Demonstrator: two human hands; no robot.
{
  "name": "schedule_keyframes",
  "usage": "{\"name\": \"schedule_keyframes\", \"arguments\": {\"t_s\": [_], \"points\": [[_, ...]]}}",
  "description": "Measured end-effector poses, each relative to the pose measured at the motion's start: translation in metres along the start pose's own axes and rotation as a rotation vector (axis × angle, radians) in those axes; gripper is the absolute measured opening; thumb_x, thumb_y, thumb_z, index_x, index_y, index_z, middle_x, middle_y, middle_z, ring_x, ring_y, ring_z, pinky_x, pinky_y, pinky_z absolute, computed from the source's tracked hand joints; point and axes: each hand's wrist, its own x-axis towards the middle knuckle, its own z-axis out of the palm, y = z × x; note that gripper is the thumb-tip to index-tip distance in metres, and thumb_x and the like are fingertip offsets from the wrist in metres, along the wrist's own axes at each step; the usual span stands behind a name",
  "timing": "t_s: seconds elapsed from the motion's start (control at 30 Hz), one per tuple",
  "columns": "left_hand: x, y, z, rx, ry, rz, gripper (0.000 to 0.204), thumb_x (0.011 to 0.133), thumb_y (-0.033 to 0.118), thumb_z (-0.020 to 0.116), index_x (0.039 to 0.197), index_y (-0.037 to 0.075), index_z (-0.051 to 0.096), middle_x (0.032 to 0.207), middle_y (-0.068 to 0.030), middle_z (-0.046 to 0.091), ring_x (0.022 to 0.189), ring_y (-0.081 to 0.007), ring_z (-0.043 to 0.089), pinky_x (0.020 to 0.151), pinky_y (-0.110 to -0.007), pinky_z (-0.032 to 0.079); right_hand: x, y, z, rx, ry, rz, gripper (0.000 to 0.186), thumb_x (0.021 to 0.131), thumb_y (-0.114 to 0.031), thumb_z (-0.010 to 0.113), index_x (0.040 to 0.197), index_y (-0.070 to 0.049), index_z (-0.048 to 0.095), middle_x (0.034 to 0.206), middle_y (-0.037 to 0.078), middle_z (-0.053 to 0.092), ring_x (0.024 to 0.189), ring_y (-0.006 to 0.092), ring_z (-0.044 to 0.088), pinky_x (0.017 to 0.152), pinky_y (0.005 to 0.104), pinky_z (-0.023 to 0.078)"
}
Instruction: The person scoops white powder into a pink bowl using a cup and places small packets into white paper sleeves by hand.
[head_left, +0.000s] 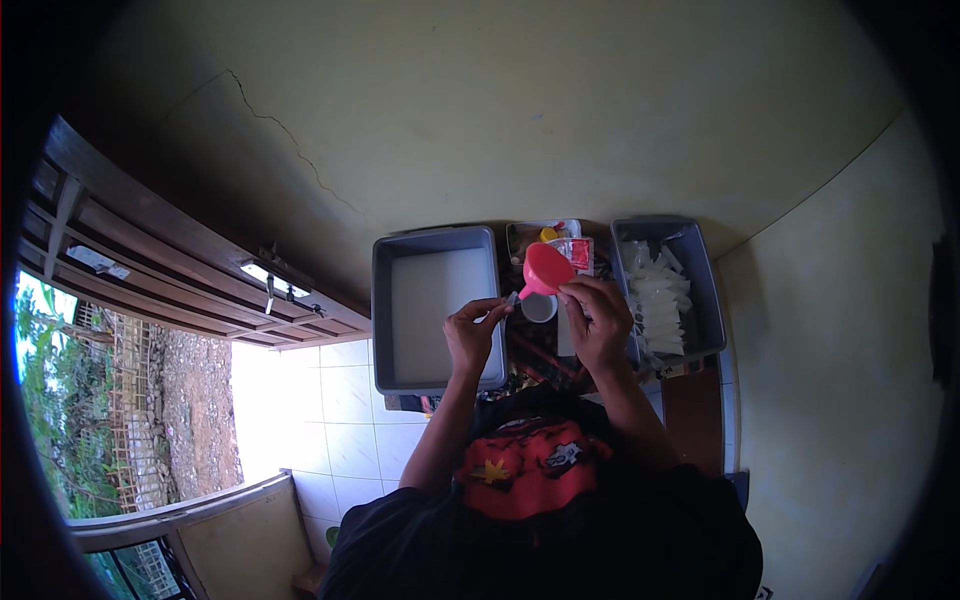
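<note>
My right hand [603,325] grips a pink funnel [548,266] by its rim, tilted so that its spout points down and left. My left hand [472,335] pinches a small clear plastic piece [513,298] right by the spout; whether the two touch I cannot tell. Under the funnel stands a white cup [540,309], seen from above. On the left, a large grey tub [383,300] contains something flat and white [440,310]. Several white-filled clear plastic packets [660,300] lie in another grey tub [712,300] on the right.
Behind the cup, a small tray [515,240] holds a yellow item [549,234] and a red-and-white packet [577,251]. A patterned dark cloth [535,355] lies beneath. A wall [560,130] rises behind; a wooden door [180,260] stands at the left over white floor tiles [345,400].
</note>
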Motion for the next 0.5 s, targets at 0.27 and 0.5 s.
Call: {"name": "schedule_keyframes", "arguments": {"t_s": [0.27,0.5], "points": [[0.001,0.006,0.008,-0.007,-0.031,-0.002,0.016,0.087,0.014,0.088,0.100,0.004,0.085,0.092,-0.0067,0.083,0.086,-0.0116,0.076,0.082,-0.030,0.058,-0.007,0.009,0.011,0.020,-0.039,-0.015,0.018,0.087,-0.005,0.080,0.105,-0.007,0.077,0.105,0.008,0.075,0.092,0.0276,0.072,0.079,0.0390,0.057],[0.005,-0.013,0.021,-0.041,-0.064,0.128,0.050,0.087,0.009,0.088,0.133,0.003,0.068,0.103,-0.0096,0.082,0.092,-0.0150,0.077,0.085,-0.032,0.059,-0.004,0.016,0.014,0.034,-0.175,-0.022,0.018,0.085,-0.006,0.080,0.103,-0.009,0.079,0.104,0.006,0.075,0.092,0.0277,0.072,0.080,0.0399,0.058]]}}
